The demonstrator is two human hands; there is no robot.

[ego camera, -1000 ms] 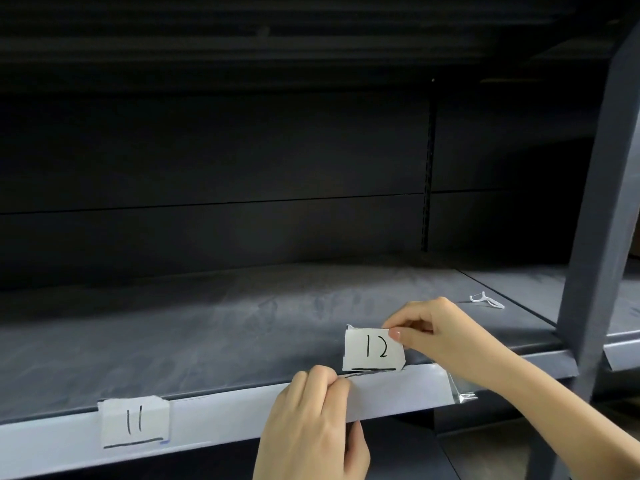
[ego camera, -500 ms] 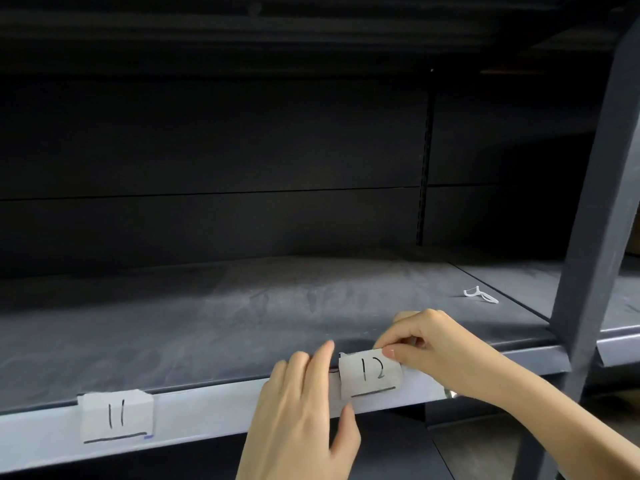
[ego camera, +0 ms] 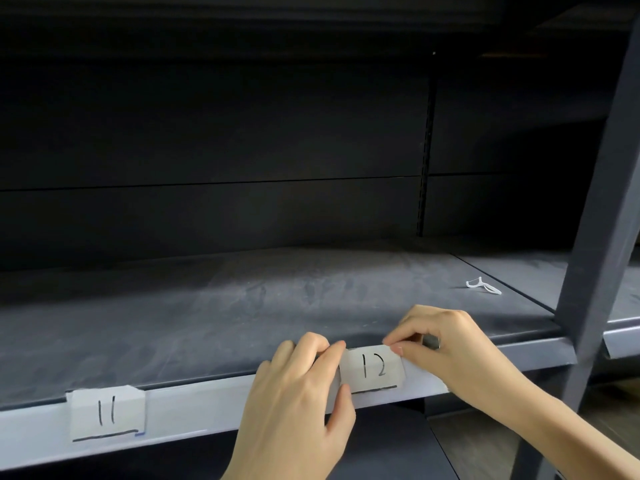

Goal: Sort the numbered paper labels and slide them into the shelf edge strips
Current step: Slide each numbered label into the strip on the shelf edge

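Note:
A white paper label marked 12 point(ego camera: 372, 368) sits against the pale shelf edge strip point(ego camera: 207, 414), low in the middle of the view. My left hand point(ego camera: 298, 403) presses the label's left edge with fingertips and thumb on the strip. My right hand point(ego camera: 450, 344) pinches the label's upper right corner between thumb and forefinger. Further left, a label marked 11 point(ego camera: 107, 414) rests in the same strip, its top folded over the shelf lip.
The dark shelf board point(ego camera: 242, 306) stretches behind the strip under a black back panel. A small white plastic clip point(ego camera: 483, 287) lies at its right end. A grey upright post point(ego camera: 602, 220) stands at the right, with a neighbouring shelf point(ego camera: 623, 337) beyond it.
The label 12 has come down from above the shelf lip onto the edge strip. My left hand rose and now touches the label's left side; my right hand followed it down.

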